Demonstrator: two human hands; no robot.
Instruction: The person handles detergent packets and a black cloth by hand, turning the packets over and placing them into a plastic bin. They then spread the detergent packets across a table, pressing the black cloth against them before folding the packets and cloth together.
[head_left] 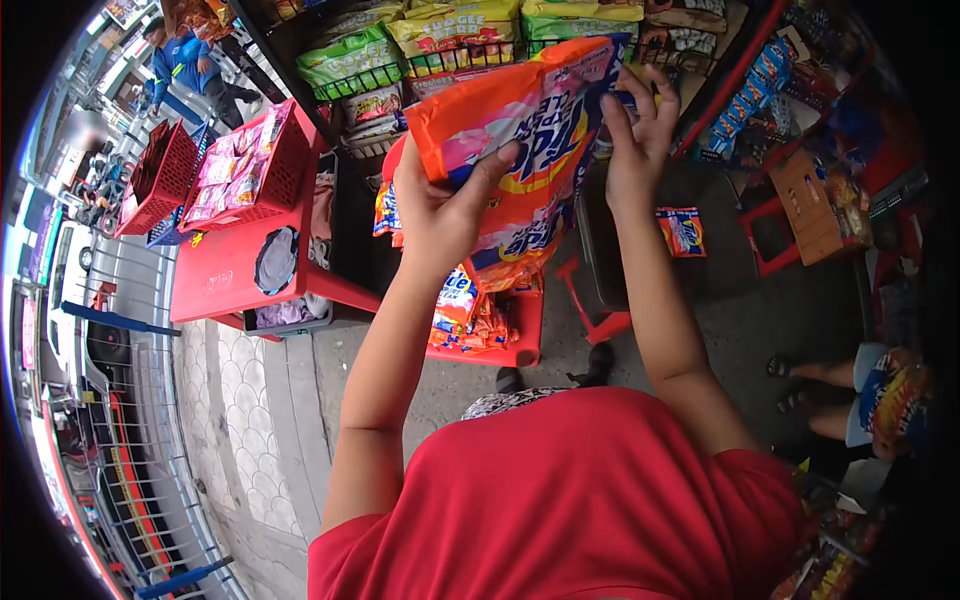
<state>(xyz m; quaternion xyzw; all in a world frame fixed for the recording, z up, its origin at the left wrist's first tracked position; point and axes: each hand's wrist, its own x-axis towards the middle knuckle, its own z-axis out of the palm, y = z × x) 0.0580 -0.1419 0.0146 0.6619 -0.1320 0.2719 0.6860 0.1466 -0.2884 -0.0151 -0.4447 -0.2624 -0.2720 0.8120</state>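
Observation:
An orange Tide detergent packet strip (pixel 535 165) is held up in front of my chest, tilted and bent. My left hand (pixel 445 210) grips its left side, thumb pressed on the front and the other fingers hidden behind. At the strip's right edge is my right hand (pixel 640 135), fingers apart and slightly curled, thumb close to the plastic. Below the strip, more Tide packets (pixel 470 325) lie piled on a red stool (pixel 527 345). One single Tide sachet (pixel 683 232) rests on a dark surface to the right of my right forearm.
Snack packs (pixel 455 30) fill a wire rack ahead. On the left, a red table (pixel 225 265) carries red baskets (pixel 265 165) of pink sachets. A cardboard box (pixel 815 200) stands at right. One person (pixel 185 65) is at far left, another person (pixel 860 395) at right.

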